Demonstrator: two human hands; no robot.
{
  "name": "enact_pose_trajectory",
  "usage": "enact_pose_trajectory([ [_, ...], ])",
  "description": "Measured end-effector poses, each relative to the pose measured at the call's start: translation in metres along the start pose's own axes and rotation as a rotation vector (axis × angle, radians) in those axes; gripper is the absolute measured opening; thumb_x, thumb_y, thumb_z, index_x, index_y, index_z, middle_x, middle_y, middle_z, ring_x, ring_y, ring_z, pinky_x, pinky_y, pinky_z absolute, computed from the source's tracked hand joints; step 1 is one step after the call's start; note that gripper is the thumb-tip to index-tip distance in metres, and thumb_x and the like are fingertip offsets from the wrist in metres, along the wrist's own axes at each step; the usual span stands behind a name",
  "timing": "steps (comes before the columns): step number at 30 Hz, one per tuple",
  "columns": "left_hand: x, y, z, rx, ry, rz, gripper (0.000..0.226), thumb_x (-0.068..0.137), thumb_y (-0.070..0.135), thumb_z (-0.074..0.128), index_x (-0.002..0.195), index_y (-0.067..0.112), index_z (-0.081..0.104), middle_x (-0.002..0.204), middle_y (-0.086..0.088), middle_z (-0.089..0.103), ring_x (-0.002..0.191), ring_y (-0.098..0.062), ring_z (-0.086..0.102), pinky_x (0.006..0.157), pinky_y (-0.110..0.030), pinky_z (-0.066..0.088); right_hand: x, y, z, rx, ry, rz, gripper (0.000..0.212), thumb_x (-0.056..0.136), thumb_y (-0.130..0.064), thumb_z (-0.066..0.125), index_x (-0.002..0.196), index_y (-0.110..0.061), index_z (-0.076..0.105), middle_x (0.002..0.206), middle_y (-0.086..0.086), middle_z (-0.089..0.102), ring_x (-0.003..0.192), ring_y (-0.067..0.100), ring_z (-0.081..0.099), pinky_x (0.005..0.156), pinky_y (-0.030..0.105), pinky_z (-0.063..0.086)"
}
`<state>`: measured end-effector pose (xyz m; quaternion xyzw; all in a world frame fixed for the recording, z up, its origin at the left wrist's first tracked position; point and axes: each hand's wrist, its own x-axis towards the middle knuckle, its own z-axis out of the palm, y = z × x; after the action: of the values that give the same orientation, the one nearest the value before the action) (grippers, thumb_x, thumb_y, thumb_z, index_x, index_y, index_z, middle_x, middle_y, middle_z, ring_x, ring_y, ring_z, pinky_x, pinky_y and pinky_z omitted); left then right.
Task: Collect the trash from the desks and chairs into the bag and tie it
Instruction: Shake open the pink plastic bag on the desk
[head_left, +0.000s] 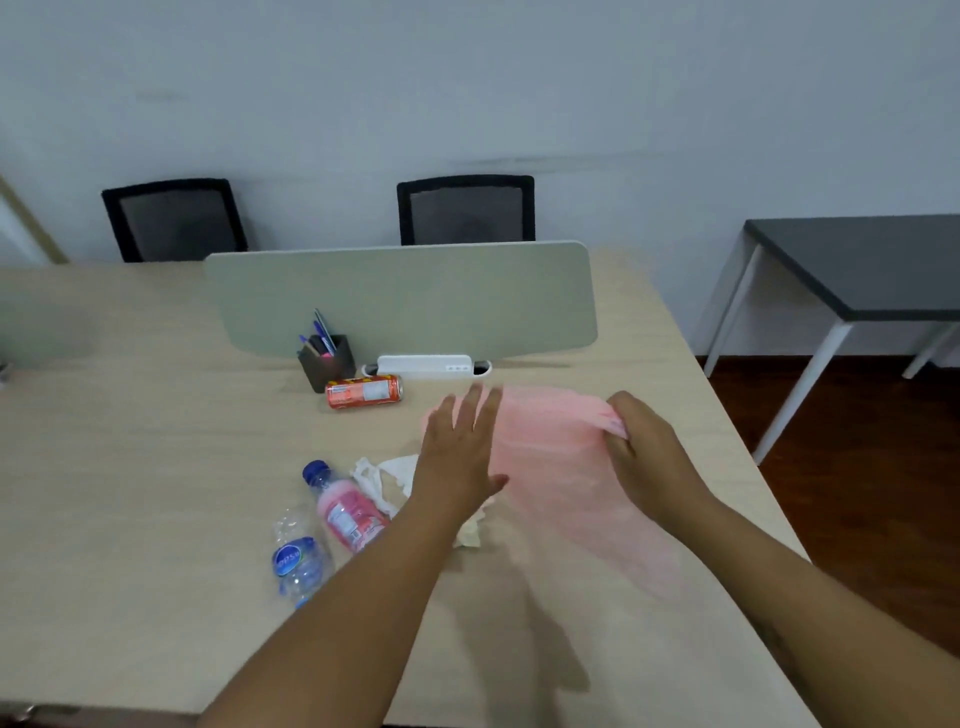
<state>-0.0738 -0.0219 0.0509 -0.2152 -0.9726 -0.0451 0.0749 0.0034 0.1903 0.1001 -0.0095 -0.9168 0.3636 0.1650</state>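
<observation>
A thin pink plastic bag (566, 478) hangs blurred over the wooden desk (156, 467), and my right hand (644, 452) pinches its upper right edge. My left hand (462, 452) is flat with fingers spread, at the bag's left edge, holding nothing. On the desk lie an orange drink can (364, 391) on its side, a pink-labelled bottle with a blue cap (345, 506), a crushed clear water bottle (297, 558), and crumpled white tissue (387, 480) partly hidden under my left forearm.
A grey divider panel (405, 299) stands across the desk, with a dark pen holder (327, 361) and a white power strip (425, 366) in front of it. Two black mesh chairs (466, 210) stand behind. A dark side table (857, 270) is at the right.
</observation>
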Motion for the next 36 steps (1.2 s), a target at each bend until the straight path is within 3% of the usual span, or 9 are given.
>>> enact_pose_trajectory([
  [3, 0.003, -0.029, -0.028, -0.034, 0.165, 0.065, 0.045, 0.071, 0.027, 0.081, 0.114, 0.018, 0.068, 0.113, -0.005, 0.069, 0.110, -0.037, 0.058, 0.091, -0.042, 0.046, 0.019, -0.039, -0.002, 0.011, 0.046, -0.078, 0.013, 0.093, -0.004, 0.042, 0.080, -0.005, 0.044, 0.072, 0.002, 0.046, 0.065, 0.008, 0.042, 0.058, 0.017, 0.032],
  [6, 0.001, -0.070, -0.047, -0.039, 0.209, 0.053, 0.017, 0.074, 0.014, 0.072, 0.090, 0.014, 0.067, 0.084, -0.006, 0.068, 0.084, -0.031, 0.060, 0.071, -0.037, 0.044, 0.031, -0.080, 0.011, 0.018, 0.084, -0.129, 0.017, 0.092, -0.006, 0.040, 0.075, -0.011, 0.039, 0.069, 0.000, 0.044, 0.063, 0.009, 0.041, 0.056, 0.019, 0.031],
  [12, -0.022, -0.205, -0.079, 0.001, 0.339, 0.068, 0.023, 0.061, 0.006, 0.075, 0.080, 0.013, 0.063, 0.073, -0.006, 0.065, 0.070, -0.032, 0.060, 0.059, -0.033, 0.043, 0.034, -0.187, 0.088, 0.066, 0.077, -0.131, 0.031, 0.091, 0.000, 0.041, 0.072, -0.024, 0.033, 0.072, -0.004, 0.045, 0.065, 0.007, 0.042, 0.056, 0.018, 0.032],
  [16, -0.036, -0.313, -0.095, -0.052, 0.255, -0.006, 0.034, 0.080, 0.013, 0.064, 0.114, 0.014, 0.065, 0.112, -0.008, 0.066, 0.102, -0.034, 0.056, 0.082, -0.041, 0.047, 0.033, -0.256, 0.181, 0.193, 0.056, -0.026, 0.015, 0.090, 0.000, 0.040, 0.081, -0.011, 0.041, 0.074, -0.001, 0.049, 0.068, 0.017, 0.046, 0.055, 0.023, 0.031],
  [19, -0.068, -0.380, -0.099, -0.155, 0.221, -0.206, 0.060, 0.088, 0.035, 0.065, 0.141, 0.016, 0.043, 0.139, -0.006, 0.047, 0.125, -0.031, 0.040, 0.102, -0.039, 0.039, 0.036, -0.304, 0.252, 0.340, -0.005, 0.138, 0.010, 0.091, -0.006, 0.037, 0.095, -0.005, 0.046, 0.087, 0.005, 0.055, 0.082, 0.026, 0.052, 0.063, 0.028, 0.038],
  [24, -0.172, -0.431, -0.101, -0.671, 0.117, -0.334, 0.062, 0.072, 0.061, 0.073, 0.119, 0.025, 0.055, 0.115, 0.007, 0.055, 0.109, -0.014, 0.051, 0.091, -0.030, 0.046, 0.029, -0.361, 0.347, 0.711, -0.167, 0.489, 0.028, 0.087, -0.016, 0.045, 0.115, -0.020, 0.044, 0.111, 0.007, 0.060, 0.097, 0.026, 0.063, 0.081, 0.045, 0.058],
  [27, -0.213, -0.443, -0.095, -0.724, -0.082, -0.372, 0.086, 0.060, 0.069, 0.075, 0.129, 0.029, 0.045, 0.124, 0.013, 0.046, 0.115, -0.009, 0.045, 0.096, -0.032, 0.045, 0.024, -0.383, 0.381, 0.837, -0.270, 0.556, 0.040, 0.086, -0.018, 0.051, 0.123, -0.023, 0.040, 0.118, 0.006, 0.061, 0.100, 0.025, 0.065, 0.073, 0.037, 0.058],
  [32, -0.224, -0.478, -0.075, -0.597, 0.067, -0.423, 0.024, 0.086, 0.037, 0.069, 0.102, 0.024, 0.058, 0.106, 0.007, 0.057, 0.091, -0.009, 0.056, 0.075, -0.021, 0.044, 0.021, -0.397, 0.403, 0.729, -0.358, 0.464, 0.057, 0.090, -0.023, 0.064, 0.138, -0.027, 0.033, 0.111, 0.007, 0.058, 0.094, 0.023, 0.063, 0.078, 0.035, 0.055],
  [36, -0.216, -0.509, -0.085, -0.596, 0.186, -0.551, 0.007, 0.089, 0.020, 0.065, 0.082, 0.019, 0.063, 0.082, 0.003, 0.065, 0.075, -0.018, 0.061, 0.069, -0.032, 0.049, 0.026, -0.389, 0.405, 0.586, -0.380, 0.324, 0.031, 0.089, -0.019, 0.066, 0.119, -0.018, 0.058, 0.101, 0.002, 0.063, 0.089, 0.021, 0.063, 0.075, 0.032, 0.053],
])
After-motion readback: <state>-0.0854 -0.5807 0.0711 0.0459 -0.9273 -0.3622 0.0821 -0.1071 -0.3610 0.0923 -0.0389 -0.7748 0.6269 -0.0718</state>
